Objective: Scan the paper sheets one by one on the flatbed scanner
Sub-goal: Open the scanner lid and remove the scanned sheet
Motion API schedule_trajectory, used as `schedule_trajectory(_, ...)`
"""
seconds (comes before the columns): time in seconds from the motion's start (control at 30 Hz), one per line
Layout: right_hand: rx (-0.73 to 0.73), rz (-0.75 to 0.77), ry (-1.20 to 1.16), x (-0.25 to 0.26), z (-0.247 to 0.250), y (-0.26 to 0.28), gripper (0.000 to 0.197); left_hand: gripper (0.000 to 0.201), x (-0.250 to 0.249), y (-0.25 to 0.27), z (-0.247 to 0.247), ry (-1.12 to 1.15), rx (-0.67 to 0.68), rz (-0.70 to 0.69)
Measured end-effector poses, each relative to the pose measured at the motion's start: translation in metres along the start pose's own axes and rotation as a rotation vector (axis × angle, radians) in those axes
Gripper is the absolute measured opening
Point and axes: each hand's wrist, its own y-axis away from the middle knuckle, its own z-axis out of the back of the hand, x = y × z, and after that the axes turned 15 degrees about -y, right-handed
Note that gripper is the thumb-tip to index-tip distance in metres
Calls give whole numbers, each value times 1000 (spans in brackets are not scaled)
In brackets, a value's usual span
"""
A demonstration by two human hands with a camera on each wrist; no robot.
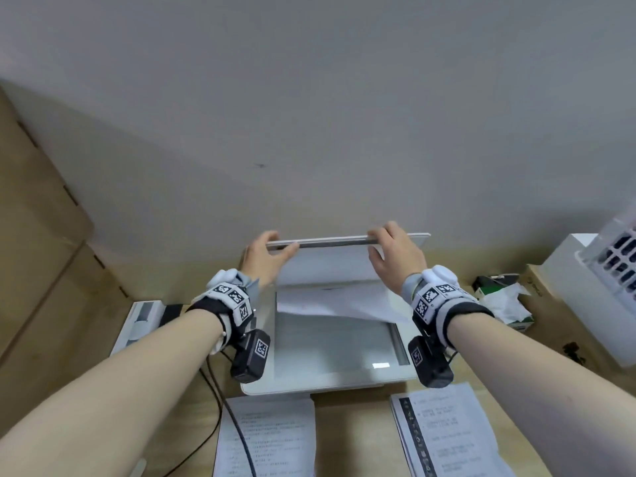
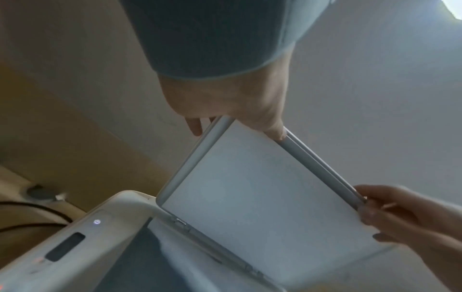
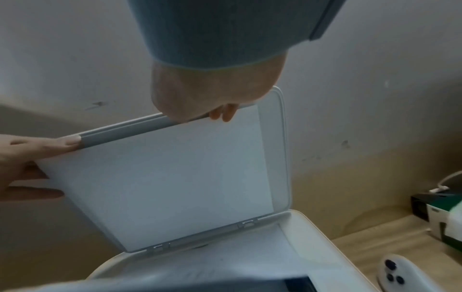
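The white flatbed scanner [image 1: 327, 376] sits in the middle of the desk with its lid [image 1: 334, 241] raised steeply towards the wall. My left hand [image 1: 275, 249] grips the left part of the lid's front edge, and my right hand [image 1: 387, 244] grips the right part. A paper sheet [image 1: 330, 304] lies askew on the glass under the lid. In the left wrist view my left hand [image 2: 237, 114] pinches the corner of the lid [image 2: 250, 187]. In the right wrist view my right hand [image 3: 207, 102] curls over the edge of the lid [image 3: 175, 177].
Two printed paper piles lie in front of the scanner, one left [image 1: 275, 438], one right [image 1: 447, 432]. Cardboard boxes [image 1: 41, 253] stand at the left, with a small white device [image 1: 141, 318] and a black cable [image 1: 220, 407]. A tissue box [image 1: 502, 301] and a white box [image 1: 585, 287] stand at the right.
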Motion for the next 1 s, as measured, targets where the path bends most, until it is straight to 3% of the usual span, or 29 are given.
schedule_trajectory(0.13, 89, -31, -9, -9, -16, -29, 61, 94, 5, -28, -14, 131, 82, 182)
schedule_trajectory(0.23, 165, -89, -36, -21, -35, -38, 68, 102, 12, -36, -31, 82, 176, 166)
schedule_trajectory(0.37, 298, -142, -50, -40, -68, -19, 63, 85, 15, -28, -40, 141, 223, 118)
schedule_trajectory(0.43, 403, -157, -64, -43, -89, 2, 60, 81, 22, -17, -43, 81, 299, 106)
schedule_trajectory(0.53, 597, -185, -20, -44, -112, 32, 62, 67, 36, 4, -46, -12, 311, 88)
schedule_trajectory(0.6, 781, -159, 62, -36, -123, 56, 61, 55, 51, 24, -48, 4, 340, 124)
schedule_trajectory(0.67, 852, -137, 132, -28, -130, 79, 57, 34, 67, 47, -52, 38, 405, 183)
schedule_trajectory(0.73, 806, -169, 153, -25, -131, 96, 58, 18, 71, 69, -49, 6, 582, 208)
schedule_trajectory(0.87, 700, -205, 167, -19, -127, 124, 48, 51, 75, 115, -44, -236, 1129, 223)
schedule_trajectory(0.93, 671, -164, 187, -16, -120, 142, 36, 64, 83, 133, -53, -289, 1231, 219)
schedule_trajectory(1.0, 676, -138, 129, -15, -114, 158, 28, 68, 85, 145, -66, -256, 1182, 263)
